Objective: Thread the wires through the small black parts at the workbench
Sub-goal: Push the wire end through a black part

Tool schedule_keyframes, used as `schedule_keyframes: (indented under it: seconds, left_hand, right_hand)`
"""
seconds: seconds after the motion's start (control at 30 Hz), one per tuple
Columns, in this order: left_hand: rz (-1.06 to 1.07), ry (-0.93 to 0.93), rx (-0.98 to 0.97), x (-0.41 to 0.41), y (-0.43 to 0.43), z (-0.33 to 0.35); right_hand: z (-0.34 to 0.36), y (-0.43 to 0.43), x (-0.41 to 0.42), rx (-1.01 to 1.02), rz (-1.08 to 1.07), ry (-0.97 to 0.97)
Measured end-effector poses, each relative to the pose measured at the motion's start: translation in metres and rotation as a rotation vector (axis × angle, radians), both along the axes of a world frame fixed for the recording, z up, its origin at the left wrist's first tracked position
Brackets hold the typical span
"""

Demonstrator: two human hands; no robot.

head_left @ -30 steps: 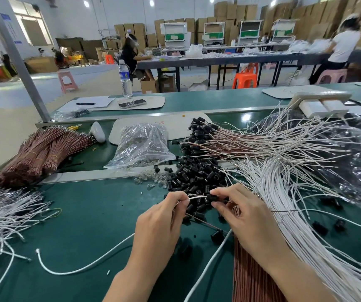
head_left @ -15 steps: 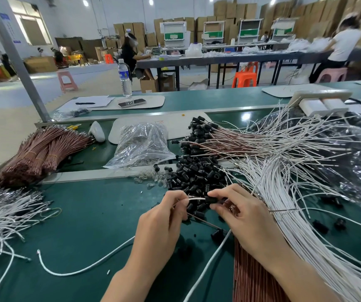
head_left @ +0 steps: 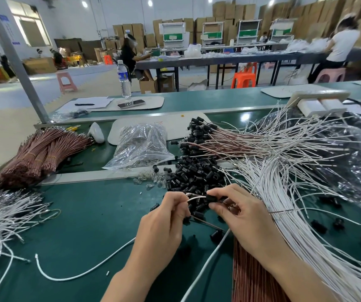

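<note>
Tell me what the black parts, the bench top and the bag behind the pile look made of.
Black parts: apparently molded plastic, matte with faint sheen. Bench top: green mat, probably rubber or vinyl, smooth, dull. Bag: thin clear plastic film, crinkled, glinting.

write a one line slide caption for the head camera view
Left hand feeds wire ends into a small black part pinched by the right hand, beside a pile of black parts.

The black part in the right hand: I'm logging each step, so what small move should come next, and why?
Probably draw the wire ends further through the black part. The left hand pinches the ends beside it while the right hand holds the part, so the threading looks unfinished.
</note>
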State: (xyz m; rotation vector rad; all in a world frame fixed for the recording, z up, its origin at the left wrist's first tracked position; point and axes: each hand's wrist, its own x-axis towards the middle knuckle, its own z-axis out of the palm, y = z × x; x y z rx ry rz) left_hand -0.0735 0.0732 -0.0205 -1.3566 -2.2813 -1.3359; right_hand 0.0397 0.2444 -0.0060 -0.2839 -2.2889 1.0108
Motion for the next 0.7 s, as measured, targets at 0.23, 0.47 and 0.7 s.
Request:
schedule_keyframes:
  seconds: [0.23, 0.47, 0.7]
  left_hand:
    - [0.076, 0.086, -0.019, 0.002, 0.0013, 0.0028]
    - [0.117, 0.151, 0.081, 0.0021, 0.0055, 0.0057]
    - [0.023, 0.063, -0.008, 0.0011, 0.0047, 0.0026]
  right_hand:
    - [0.0001, -0.0023, -0.0005, 0.046, 0.002, -0.065]
    - [0.0009, -0.0059, 0.0013, 0.108, 0.011, -0.085]
    - [0.0015, -0.0075, 0.002, 0.145, 0.033, -0.096]
